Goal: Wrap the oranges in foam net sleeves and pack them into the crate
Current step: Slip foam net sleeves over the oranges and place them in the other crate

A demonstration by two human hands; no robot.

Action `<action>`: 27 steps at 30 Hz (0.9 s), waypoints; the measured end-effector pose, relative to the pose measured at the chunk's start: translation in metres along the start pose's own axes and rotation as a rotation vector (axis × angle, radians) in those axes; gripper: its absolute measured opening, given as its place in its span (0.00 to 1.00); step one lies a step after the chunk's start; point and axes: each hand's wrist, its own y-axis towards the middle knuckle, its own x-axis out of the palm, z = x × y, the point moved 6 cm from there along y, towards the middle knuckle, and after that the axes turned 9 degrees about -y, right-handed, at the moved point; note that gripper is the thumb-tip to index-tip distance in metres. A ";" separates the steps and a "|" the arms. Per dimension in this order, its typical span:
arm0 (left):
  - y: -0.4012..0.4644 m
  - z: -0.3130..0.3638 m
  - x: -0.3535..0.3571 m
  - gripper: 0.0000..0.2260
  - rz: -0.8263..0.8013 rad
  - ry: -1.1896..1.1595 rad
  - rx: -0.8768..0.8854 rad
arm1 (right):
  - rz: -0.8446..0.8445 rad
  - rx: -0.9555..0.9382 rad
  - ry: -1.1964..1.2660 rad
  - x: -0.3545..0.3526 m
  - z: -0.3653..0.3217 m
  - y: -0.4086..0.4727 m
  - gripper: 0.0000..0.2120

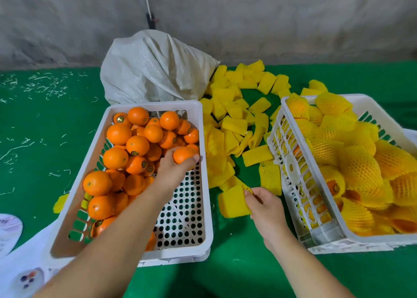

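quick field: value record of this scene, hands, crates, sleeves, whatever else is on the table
left hand: left hand grips a bare orange in the left crate
right hand: right hand pinches a yellow foam sleeve on the green table
left crate contents: unwrapped oranges piled toward its far and left sides, perforated floor bare near right
right crate: right crate holds oranges already in yellow sleeves
loose sleeves: heap of sleeves between the crates
behind: white woven sack by the wall
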 end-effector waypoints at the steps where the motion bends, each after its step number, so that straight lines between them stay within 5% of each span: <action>1: -0.019 0.005 0.006 0.35 -0.001 -0.148 0.006 | 0.022 -0.003 0.017 -0.001 -0.005 -0.002 0.09; 6: -0.098 0.026 0.045 0.35 -0.147 -0.314 0.118 | 0.183 -0.135 0.023 -0.007 -0.048 -0.009 0.03; 8: -0.114 0.021 0.063 0.39 -0.261 -0.331 0.130 | 0.201 -0.232 -0.066 -0.007 -0.066 -0.013 0.11; 10: -0.123 0.014 0.076 0.40 -0.369 -0.380 0.122 | 0.130 -0.255 -0.046 -0.001 -0.075 -0.015 0.17; 16: -0.122 0.008 0.082 0.41 -0.537 -0.372 0.080 | -0.011 -0.194 0.095 0.001 -0.071 -0.013 0.12; 22: -0.117 0.004 0.079 0.29 -0.200 -0.463 0.192 | -0.065 -0.102 -0.261 0.004 -0.032 -0.001 0.06; 27: -0.114 0.004 0.064 0.32 0.111 -0.248 0.422 | -0.160 -0.180 -0.446 0.022 -0.020 0.004 0.07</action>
